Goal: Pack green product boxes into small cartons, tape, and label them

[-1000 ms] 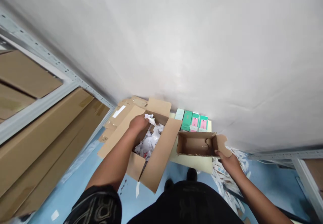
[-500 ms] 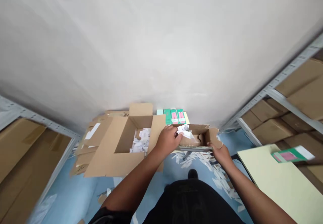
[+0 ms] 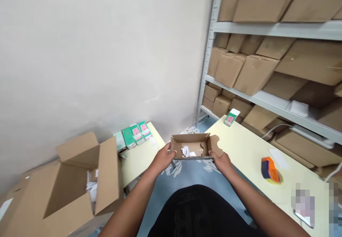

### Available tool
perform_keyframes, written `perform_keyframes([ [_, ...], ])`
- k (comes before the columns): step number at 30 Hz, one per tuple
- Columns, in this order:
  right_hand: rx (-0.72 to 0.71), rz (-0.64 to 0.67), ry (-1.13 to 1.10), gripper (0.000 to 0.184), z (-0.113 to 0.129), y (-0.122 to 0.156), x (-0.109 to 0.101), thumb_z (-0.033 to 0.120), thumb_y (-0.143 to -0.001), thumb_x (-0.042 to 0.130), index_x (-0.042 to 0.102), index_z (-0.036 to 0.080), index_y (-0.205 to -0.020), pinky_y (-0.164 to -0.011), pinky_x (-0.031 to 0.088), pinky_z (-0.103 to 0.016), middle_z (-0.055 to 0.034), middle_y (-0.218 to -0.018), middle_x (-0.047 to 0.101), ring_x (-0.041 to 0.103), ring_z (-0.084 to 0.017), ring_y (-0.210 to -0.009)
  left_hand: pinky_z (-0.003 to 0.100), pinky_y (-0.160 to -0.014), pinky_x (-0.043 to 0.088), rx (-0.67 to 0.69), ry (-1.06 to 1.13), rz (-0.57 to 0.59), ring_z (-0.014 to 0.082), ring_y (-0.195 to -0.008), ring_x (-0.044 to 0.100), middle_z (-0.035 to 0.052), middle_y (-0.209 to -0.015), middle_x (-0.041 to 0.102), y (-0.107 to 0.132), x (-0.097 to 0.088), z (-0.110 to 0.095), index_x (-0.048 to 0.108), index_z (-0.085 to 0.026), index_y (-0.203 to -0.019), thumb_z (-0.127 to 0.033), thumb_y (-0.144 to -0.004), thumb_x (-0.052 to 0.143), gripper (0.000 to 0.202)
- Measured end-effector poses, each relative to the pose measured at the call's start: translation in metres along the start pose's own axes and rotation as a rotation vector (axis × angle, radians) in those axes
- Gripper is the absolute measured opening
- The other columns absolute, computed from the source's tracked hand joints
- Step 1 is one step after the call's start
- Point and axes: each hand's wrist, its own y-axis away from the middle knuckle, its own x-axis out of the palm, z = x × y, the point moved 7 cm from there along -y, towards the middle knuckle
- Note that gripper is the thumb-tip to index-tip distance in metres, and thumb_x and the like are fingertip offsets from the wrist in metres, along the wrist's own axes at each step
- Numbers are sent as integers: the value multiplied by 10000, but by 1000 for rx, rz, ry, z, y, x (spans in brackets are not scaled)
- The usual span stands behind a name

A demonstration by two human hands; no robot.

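Between my hands, in front of my body, hangs a small open cardboard box (image 3: 196, 145). My left hand (image 3: 163, 157) is closed on its left end, thumb at the rim. On the right end, below a notched flap, my right hand (image 3: 221, 160) grips the front corner. Inside the box lies a crumpled white paper (image 3: 186, 152), towards the left. The box is level, its opening facing up, held above the floor in the gap between two tables.
A large open carton (image 3: 108, 174) with crumpled paper in it stands at left. Several green-and-pink packages (image 3: 136, 134) lie on the left table (image 3: 139, 156). The right table (image 3: 245, 148) bears another green package (image 3: 231, 117) and a tape dispenser (image 3: 271, 170). Shelves of cartons (image 3: 256, 75) rise behind.
My left hand has let go of the crumpled paper, now inside the small box, and has taken the box's left end. The view has turned right, towards the right table and shelves.
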Motion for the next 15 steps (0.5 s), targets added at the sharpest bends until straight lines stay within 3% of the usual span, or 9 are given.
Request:
perform_keyframes([
  [4, 44, -25, -45, 448, -53, -8, -71, 559, -804, 660, 763, 193, -1042, -923, 566, -409, -106, -1086, 793, 723, -337, -1093, 294, -888, 518, 82, -36, 65, 228, -1078, 695, 23, -1185, 752, -33, 79, -46, 668, -251, -1203, -280, -898, 479, 360],
  [8, 125, -77, -253, 483, -113, -15, -138, 518, -811, 671, 730, 169, -1139, -850, 600, -392, -128, -1175, 767, 724, -326, -1067, 258, -720, 527, 110, -36, 189, 188, -842, 699, -1, -973, 762, -59, 161, -93, 678, -238, -1126, -326, -928, 428, 331],
  [12, 240, -87, -459, 462, -161, -12, -182, 498, -846, 637, 691, 198, -1193, -746, 622, -355, -114, -1238, 732, 704, -316, -1101, 255, -663, 527, 107, -4, 307, 176, -760, 681, -6, -924, 748, -82, 232, -133, 679, -238, -1149, -336, -933, 426, 347],
  [15, 312, -155, -508, 458, -187, -8, -203, 477, -858, 635, 666, 194, -1216, -765, 624, -350, -136, -1350, 664, 655, -325, -1199, 275, -705, 547, 129, -13, 381, 193, -824, 703, 8, -1002, 765, -98, 272, -157, 684, -241, -1205, -349, -942, 432, 379],
])
